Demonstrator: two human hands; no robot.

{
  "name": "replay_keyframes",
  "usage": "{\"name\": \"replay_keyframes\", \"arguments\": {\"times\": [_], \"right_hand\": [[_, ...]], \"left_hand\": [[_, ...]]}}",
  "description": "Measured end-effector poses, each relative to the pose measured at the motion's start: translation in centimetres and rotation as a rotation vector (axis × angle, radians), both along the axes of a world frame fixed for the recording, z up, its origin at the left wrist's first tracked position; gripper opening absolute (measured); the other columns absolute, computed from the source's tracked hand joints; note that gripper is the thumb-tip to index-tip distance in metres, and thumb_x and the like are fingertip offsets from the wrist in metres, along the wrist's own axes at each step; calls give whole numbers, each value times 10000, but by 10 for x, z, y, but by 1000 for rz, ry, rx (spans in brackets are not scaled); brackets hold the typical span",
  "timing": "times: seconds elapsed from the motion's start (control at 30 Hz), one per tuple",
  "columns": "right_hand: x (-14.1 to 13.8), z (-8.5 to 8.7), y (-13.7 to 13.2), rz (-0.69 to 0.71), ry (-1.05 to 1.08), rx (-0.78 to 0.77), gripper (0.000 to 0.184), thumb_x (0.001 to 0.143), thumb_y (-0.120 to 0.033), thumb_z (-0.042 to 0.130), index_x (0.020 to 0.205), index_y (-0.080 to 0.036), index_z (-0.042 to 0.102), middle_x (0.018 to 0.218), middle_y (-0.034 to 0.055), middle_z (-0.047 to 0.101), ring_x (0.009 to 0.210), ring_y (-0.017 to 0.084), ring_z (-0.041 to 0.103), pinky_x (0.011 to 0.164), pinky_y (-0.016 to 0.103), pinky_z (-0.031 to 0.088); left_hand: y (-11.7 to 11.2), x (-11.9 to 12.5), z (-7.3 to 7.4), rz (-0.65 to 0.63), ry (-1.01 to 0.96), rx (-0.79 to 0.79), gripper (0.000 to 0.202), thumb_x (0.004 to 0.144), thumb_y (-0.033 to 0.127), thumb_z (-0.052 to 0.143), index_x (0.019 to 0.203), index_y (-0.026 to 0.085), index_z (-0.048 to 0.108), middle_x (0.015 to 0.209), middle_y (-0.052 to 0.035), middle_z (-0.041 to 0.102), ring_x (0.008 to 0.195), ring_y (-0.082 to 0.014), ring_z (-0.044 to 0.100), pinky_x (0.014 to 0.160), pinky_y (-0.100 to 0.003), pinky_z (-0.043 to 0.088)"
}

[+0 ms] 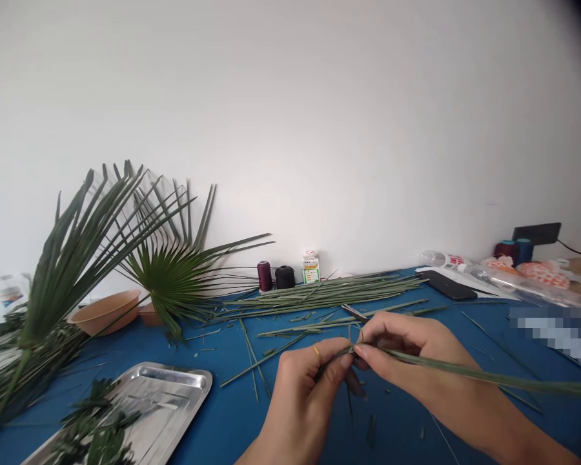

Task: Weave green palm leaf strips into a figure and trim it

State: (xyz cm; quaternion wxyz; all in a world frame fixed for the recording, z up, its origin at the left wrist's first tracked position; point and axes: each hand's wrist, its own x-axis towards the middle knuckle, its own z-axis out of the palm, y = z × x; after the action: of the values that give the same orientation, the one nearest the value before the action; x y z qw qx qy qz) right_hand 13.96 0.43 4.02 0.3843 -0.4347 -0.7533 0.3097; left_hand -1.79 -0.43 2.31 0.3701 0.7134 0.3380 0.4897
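Observation:
My left hand (303,387), a ring on one finger, is closed in a pinch on a small green piece of palm leaf; its shape is mostly hidden by the fingers. My right hand (416,355) pinches a long green palm leaf strip (489,376) right beside it, the fingertips of both hands almost touching. From there the strip runs out past the right wrist to the right edge of view. A thin loop (354,332) stands up above the fingertips. Behind the right hand, what looks like a scissor blade (351,311) is partly covered.
Cut palm strips (329,292) lie across the back of the blue table (242,426). Fan palm leaves (169,271), an orange bowl (107,312) and a metal tray (201,382) with leaf pieces stand left. Thread spools (264,276), a phone (448,285) and plastic bottles (443,259) sit farther back.

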Motion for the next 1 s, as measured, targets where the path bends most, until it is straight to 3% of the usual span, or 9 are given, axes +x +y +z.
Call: {"name": "replay_keyframes", "arguments": {"times": [0.17,0.33,0.5,0.77,0.9,1.0], "right_hand": [[0,-2,-3,-26,5,62,152,809,-283,487,698,-210,560,657,-15,554,606,130,516,536,223,404],[-2,-6,-3,-39,33,163,130,815,-271,502,718,-220,572,651,-34,544,607,107,514,543,193,406],[-4,-9,-5,-70,41,221,113,804,-246,517,714,-225,582,665,-40,566,626,99,544,561,173,419],[-6,-12,-11,-165,42,416,107,764,-210,561,661,-227,586,604,-60,572,560,78,534,531,144,417],[-6,-13,-12,-160,89,391,103,760,-212,573,667,-240,606,610,-66,600,564,77,551,536,137,428],[-4,-12,-12,-126,144,278,108,756,-243,585,660,-241,633,599,-55,619,567,89,568,527,147,440]], "left_hand": [[0,1,-6,85,16,44,298,838,243,449,566,158,537,541,34,434,554,-94,408,539,-207,307],[-3,2,-10,146,-38,76,168,817,247,478,810,186,634,638,11,521,592,-112,460,544,-219,356],[-3,5,-9,180,-37,84,155,797,255,517,837,188,650,657,-1,549,602,-118,484,547,-221,381],[-1,2,-16,266,110,340,143,813,185,498,793,168,638,579,15,484,522,-97,443,493,-208,351],[0,1,-16,264,103,458,113,796,129,515,800,151,626,562,18,483,510,-88,446,490,-198,352],[1,0,-17,248,79,490,109,787,116,519,803,148,622,567,12,494,506,-91,443,482,-202,350]]}}
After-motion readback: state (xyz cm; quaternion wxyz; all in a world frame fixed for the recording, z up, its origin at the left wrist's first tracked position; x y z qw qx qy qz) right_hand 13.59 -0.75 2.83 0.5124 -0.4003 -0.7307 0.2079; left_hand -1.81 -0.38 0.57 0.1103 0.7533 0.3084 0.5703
